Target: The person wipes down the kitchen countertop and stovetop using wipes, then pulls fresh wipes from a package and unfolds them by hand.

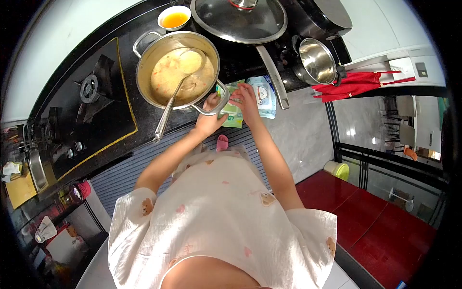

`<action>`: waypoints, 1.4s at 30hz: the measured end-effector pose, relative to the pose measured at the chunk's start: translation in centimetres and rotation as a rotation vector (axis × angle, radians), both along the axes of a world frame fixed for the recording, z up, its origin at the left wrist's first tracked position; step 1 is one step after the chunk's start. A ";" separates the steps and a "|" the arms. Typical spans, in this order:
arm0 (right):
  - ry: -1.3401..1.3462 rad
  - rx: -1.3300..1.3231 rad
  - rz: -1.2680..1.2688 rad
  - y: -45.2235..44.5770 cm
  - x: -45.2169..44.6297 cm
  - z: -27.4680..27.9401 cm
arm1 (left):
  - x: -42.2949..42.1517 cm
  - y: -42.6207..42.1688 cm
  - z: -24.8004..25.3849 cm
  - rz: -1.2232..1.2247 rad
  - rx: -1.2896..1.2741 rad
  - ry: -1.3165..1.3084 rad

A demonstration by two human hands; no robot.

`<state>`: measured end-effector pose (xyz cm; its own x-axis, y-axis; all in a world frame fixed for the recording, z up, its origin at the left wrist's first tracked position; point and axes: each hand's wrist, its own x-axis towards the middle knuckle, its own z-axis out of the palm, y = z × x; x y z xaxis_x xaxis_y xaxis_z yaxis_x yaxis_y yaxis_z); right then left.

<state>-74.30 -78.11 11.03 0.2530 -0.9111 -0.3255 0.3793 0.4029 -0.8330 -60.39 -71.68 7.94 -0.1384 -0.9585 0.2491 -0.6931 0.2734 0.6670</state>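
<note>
A: Where does the green packet [233, 120] lie relative to the hands?

B: Between them, beside the near loop handle of the large pot [168, 43]. The left hand [209, 119] is at its left side, fingers curled and partly hidden by that handle; its grip cannot be told. The right hand [246, 102] is bent over the upper part of the packet, fingertips drawn together; whether they pinch the film cannot be told.

A: And the blue-and-white packet [263, 96]?

B: It appears just right of the right hand, with a cartoon figure on its front, near the long handle [274, 77] of the covered pan [236, 26].

A: What does the large pot contain?

B: A pale, thick liquid [163, 77] with small orange pieces. A metal ladle [169, 111] stands in it, its bowl in the liquid and its handle slanting over the near rim.

A: The surrounding vessels?

B: A white bowl [160, 19] of orange liquid stands beyond the large pot. To the right of the covered pan is an open steel pot [317, 60], near a red cloth [356, 85]. A gas burner [89, 89] occupies the left side.
</note>
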 end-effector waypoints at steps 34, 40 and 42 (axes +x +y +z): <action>0.078 0.025 0.118 -1.7 -0.8 -1.6 | -0.2 0.8 0.2 0.092 -0.113 -0.346; 0.159 -0.098 0.145 -1.5 -0.9 -2.7 | -0.5 2.6 0.0 0.115 0.010 -0.220; 0.105 -0.072 0.130 -1.5 -0.8 -2.8 | -0.3 4.9 0.7 0.155 0.028 -0.180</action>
